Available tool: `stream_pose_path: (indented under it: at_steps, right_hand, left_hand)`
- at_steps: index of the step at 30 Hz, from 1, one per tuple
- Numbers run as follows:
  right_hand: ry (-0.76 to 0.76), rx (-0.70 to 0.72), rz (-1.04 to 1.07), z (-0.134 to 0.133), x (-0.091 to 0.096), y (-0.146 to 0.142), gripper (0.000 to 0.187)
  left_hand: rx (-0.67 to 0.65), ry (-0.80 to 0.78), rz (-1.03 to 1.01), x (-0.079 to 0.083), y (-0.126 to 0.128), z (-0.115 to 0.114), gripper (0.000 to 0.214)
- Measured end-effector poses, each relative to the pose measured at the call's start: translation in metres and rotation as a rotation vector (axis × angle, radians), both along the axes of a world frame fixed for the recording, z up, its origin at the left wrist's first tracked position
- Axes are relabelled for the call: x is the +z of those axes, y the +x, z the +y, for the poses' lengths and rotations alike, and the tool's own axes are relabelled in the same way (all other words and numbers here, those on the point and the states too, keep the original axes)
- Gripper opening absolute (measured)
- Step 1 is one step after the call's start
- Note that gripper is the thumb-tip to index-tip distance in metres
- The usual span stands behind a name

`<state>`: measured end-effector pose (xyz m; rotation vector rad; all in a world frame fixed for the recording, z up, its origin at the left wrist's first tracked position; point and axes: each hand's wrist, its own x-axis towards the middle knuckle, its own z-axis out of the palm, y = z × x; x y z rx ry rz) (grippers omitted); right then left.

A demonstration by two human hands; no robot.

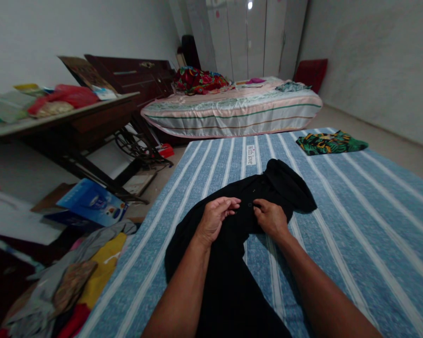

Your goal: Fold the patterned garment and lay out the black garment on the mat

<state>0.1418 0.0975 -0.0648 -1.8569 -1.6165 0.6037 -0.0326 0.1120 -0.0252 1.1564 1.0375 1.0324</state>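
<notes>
A black buttoned garment (232,263) lies spread along a blue and white striped mattress (356,225). Its upper part bunches at the far end. My left hand (216,218) pinches the black cloth at the button line, fingers curled together. My right hand (270,217) grips the same cloth just to the right, fingers closed near a small button. The two hands sit a few centimetres apart over the garment's front.
A folded green patterned cloth (331,142) lies at the mattress's far right. A heap of clothes (70,281) sits on the floor at left, by a blue box (91,202) and a sewing table (74,122). A second mattress (232,110) stands beyond.
</notes>
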Motion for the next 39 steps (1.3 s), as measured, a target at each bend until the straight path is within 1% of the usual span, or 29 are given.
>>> stream_pose_path:
  at_steps: [8, 14, 17, 22, 26, 28, 31, 33, 35, 37, 38, 39]
  right_hand:
    - [-0.017, 0.004, -0.024, -0.001, 0.002, 0.0, 0.029]
    - [-0.034, 0.007, -0.032, -0.001, 0.004, 0.0, 0.03]
    - [-0.034, 0.001, -0.033, -0.001, 0.003, 0.0, 0.03]
    - [-0.03, 0.001, -0.028, -0.001, 0.002, 0.0, 0.031]
    - [-0.023, 0.004, -0.024, -0.001, 0.003, 0.0, 0.031]
    - [-0.019, 0.004, -0.027, -0.001, 0.003, 0.0, 0.031]
    - [-0.012, 0.001, -0.027, -0.002, 0.002, 0.0, 0.031]
    - [-0.011, -0.003, -0.023, -0.002, 0.001, 0.0, 0.03]
    - [-0.013, -0.007, -0.022, -0.002, 0.0, -0.001, 0.03]
    - [-0.016, -0.009, -0.021, -0.002, 0.0, -0.001, 0.03]
    - [-0.018, -0.011, -0.02, -0.001, 0.0, -0.001, 0.03]
    - [-0.02, -0.013, -0.018, -0.001, 0.0, -0.001, 0.03]
  left_hand:
    - [0.097, 0.016, -0.015, -0.004, 0.001, 0.001, 0.017]
    - [0.108, 0.025, -0.045, -0.004, 0.002, 0.001, 0.012]
    - [0.121, 0.0, -0.06, -0.002, 0.002, 0.0, 0.013]
    - [0.117, -0.061, -0.145, -0.001, 0.0, 0.0, 0.017]
    - [0.103, -0.079, -0.228, 0.002, -0.002, 0.001, 0.019]
    - [0.107, -0.076, -0.264, 0.008, -0.004, 0.002, 0.018]
    - [0.132, -0.044, -0.283, 0.023, -0.012, 0.006, 0.016]
    - [0.172, 0.0, -0.275, 0.037, -0.024, 0.014, 0.012]
    - [0.218, 0.044, -0.238, 0.051, -0.042, 0.027, 0.011]
    - [0.263, 0.075, -0.127, 0.063, -0.066, 0.045, 0.015]
    - [0.303, 0.092, -0.029, 0.068, -0.08, 0.055, 0.018]
    - [0.369, 0.113, 0.12, 0.073, -0.096, 0.066, 0.021]
